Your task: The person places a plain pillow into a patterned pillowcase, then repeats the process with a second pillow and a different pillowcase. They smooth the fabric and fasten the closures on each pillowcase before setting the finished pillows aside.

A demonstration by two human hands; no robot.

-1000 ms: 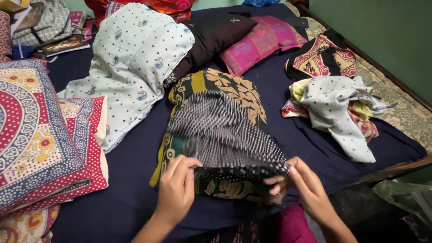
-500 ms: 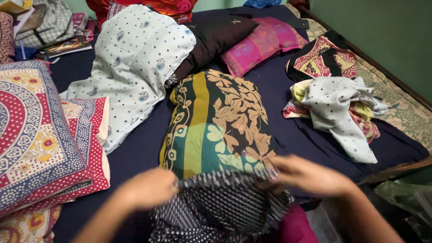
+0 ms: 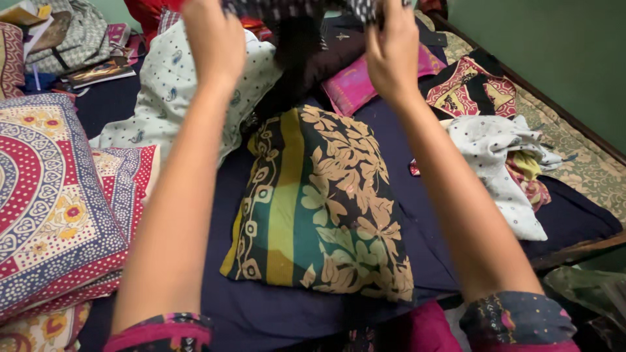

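Fingers of both hands, left hand [image 3: 215, 39] and right hand [image 3: 391, 49], pinch the black-and-white dotted fabric cover [image 3: 293, 10] overhead.
A weak pinch could drop it onto the leaf-patterned green-and-yellow pillow [image 3: 319, 208] on the bed [image 3: 574, 221].

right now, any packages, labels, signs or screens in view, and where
No signs, screens or clear labels show.
Printed booklet or magazine: flat, dark glossy cover, on the bed at the upper left beside the grey patterned bag.
Yellowish paper or packet: upper left corner, cut off by the frame.
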